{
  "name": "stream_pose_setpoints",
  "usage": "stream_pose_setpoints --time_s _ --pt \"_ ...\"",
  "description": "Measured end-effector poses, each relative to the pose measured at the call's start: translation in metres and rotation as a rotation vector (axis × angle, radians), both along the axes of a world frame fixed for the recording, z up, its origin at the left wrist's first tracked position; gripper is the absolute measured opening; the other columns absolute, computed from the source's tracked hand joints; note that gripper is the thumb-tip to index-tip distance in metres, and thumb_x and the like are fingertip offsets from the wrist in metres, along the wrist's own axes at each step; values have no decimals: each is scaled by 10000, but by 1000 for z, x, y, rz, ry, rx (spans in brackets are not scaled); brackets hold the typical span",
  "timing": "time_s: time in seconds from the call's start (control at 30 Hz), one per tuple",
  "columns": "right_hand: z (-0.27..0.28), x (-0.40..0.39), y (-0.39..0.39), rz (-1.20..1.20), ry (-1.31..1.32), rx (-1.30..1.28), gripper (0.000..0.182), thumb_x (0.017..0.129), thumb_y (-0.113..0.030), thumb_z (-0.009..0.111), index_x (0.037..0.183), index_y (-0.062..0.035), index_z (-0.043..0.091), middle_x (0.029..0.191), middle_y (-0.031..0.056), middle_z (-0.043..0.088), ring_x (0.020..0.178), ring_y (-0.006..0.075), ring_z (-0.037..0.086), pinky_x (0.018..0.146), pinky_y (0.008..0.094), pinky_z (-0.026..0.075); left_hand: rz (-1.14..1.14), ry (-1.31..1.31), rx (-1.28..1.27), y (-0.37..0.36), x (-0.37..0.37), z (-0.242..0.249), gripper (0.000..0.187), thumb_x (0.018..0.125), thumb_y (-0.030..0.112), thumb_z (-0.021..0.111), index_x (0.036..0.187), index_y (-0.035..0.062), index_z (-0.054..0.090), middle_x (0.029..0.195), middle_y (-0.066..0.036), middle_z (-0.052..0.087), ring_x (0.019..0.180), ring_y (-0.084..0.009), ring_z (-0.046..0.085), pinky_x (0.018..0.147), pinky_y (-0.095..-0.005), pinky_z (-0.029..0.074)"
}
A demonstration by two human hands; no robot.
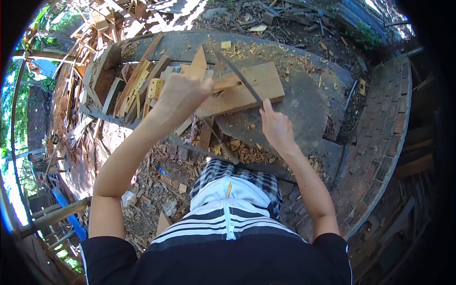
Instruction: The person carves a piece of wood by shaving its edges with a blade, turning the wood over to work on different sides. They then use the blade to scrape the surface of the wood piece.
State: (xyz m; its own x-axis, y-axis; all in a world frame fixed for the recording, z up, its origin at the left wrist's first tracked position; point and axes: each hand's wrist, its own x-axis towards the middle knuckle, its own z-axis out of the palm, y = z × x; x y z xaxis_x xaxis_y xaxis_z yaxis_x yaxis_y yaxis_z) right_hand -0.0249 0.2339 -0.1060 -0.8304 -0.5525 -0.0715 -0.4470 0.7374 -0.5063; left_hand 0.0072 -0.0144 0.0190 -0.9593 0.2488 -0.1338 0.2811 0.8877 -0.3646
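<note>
My left hand (183,97) is closed around a small wooden piece (227,85), whose end sticks out to the right of the fist. My right hand (276,124) grips the near end of a long, narrow, dark metal tool (240,76), a file or blade by its look. This tool slants away to the upper left, crossing the wooden piece's tip in this view. Beneath both lies a thick, pale wooden board (265,81), set on a dark worktop (304,114). A pointed wood offcut (199,58) sits just beyond my left hand.
Several wood strips and blocks (137,90) crowd the worktop's left side. A wooden-handled tool (229,153) lies at its near edge, by my lap. Wood chips (308,64) are scattered over the top and ground. A low brick wall (380,123) runs along the right.
</note>
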Motion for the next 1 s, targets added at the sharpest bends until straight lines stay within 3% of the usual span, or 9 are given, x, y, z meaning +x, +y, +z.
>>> stream_pose_setpoints --time_s 0.07,0.17,0.27,0.37,0.5,0.57,0.67,0.77,1.0 --pt "28 -1 -5 -28 41 -206 236 970 -175 504 1173 -64 458 653 217 626 653 443 627 555 543 486 -34 37 52 -10 -3 -2 235 896 390 608 840 162 602 540 -19 564 486 -202 619 441 -343 453" --pt "44 2 -13 -51 63 -257 258 974 -191 494 1196 -65 455 661 223 628 652 447 627 559 543 491 -24 76 131 -22 -1 -4 250 899 407 604 846 163 604 548 -42 559 509 -242 615 473 -359 459" --pt "-11 0 -10 -14 100 14 272 968 -184 514 1200 -55 458 636 222 614 631 435 627 525 526 483 35 70 174 -25 0 -3 244 902 396 606 856 156 605 567 -51 570 554 -245 630 502 -367 470" --pt "-27 -11 -2 -2 102 -24 274 967 -188 515 1201 -54 467 631 214 613 617 431 627 510 519 481 67 59 165 -23 2 -1 243 904 388 605 861 149 600 584 -61 578 587 -248 639 525 -378 477" --pt "37 -6 -10 -10 71 -129 291 930 -125 477 1219 -95 470 674 194 645 630 414 648 545 517 511 78 35 190 -24 4 -6 240 904 391 601 856 156 592 574 -61 572 575 -254 635 504 -381 469" --pt "54 -4 -17 -44 97 -247 276 974 -192 487 1221 -71 461 643 219 619 625 438 628 522 530 487 76 59 187 -24 5 -7 242 905 393 599 851 156 589 569 -62 568 573 -257 633 496 -382 466" --pt "1 -4 -15 10 95 -10 267 972 -190 498 1204 -64 457 627 218 608 619 440 622 516 528 484 65 86 181 -16 4 -1 246 905 395 599 843 157 585 558 -53 566 567 -251 634 484 -376 463" --pt "-12 -10 -7 12 96 -45 265 970 -190 505 1198 -64 457 625 215 609 615 439 622 520 528 488 65 72 73 -2 0 2 255 906 396 596 835 151 588 563 -43 577 577 -239 644 488 -362 466" --pt "50 -4 -14 -58 106 -263 289 973 -199 501 1229 -79 440 640 216 625 620 441 630 535 536 493 28 48 -24 8 -7 0 259 905 401 589 856 149 624 591 -43 599 605 -228 657 508 -358 476"
